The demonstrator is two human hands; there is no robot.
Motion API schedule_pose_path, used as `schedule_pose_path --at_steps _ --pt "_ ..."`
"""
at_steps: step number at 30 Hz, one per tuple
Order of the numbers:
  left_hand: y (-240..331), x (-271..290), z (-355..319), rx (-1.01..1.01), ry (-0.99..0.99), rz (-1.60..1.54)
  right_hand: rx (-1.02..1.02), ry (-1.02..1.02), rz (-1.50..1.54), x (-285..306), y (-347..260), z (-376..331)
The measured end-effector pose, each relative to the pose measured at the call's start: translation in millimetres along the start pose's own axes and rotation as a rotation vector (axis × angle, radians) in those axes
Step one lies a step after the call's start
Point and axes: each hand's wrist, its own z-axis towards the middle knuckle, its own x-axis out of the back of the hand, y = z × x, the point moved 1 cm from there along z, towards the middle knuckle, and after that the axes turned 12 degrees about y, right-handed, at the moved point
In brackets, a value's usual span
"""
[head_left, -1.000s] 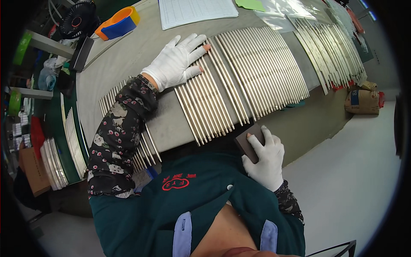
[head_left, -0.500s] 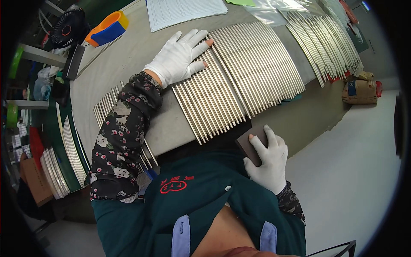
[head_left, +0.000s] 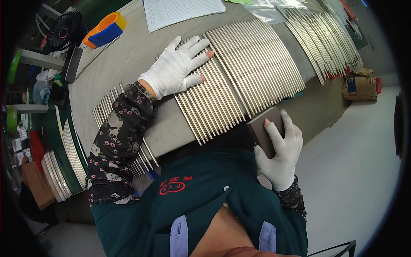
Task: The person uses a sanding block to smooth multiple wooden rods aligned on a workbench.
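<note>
Head view: left hand (head_left: 176,66) flat, fingers spread on metal rods (head_left: 239,81) (uncountable); right hand (head_left: 280,152) grips 1 dark block (head_left: 262,128).

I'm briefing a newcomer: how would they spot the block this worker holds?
Start at the grey table covered with metal rods. At its near edge, the right hand grips a small block. It is dark, flat and rectangular, unlike the long shiny rods.

Your gloved left hand (head_left: 177,68) lies flat on the row of thin metal rods (head_left: 239,81) spread across the grey worktable (head_left: 128,60). Your gloved right hand (head_left: 280,154) holds the dark rectangular block (head_left: 265,130) at the table's near edge, just before the rod ends. The ruled paper sheet (head_left: 182,10) lies behind the rods.
</note>
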Motion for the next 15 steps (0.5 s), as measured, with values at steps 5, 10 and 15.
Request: schedule_pose_path --at_steps 5,10,15 --pt "1.8 -0.7 -4.6 -0.020 -0.056 0.030 0.023 -0.001 -0.038 -7.5 -3.3 7.0" --pt "1.2 2.3 -6.7 -0.016 -0.070 0.031 0.026 0.005 -0.074 -12.0 -4.3 9.3" --pt "1.5 2.7 -11.8 -0.031 0.007 0.062 0.040 -0.008 -0.096 -15.3 -9.3 12.2"
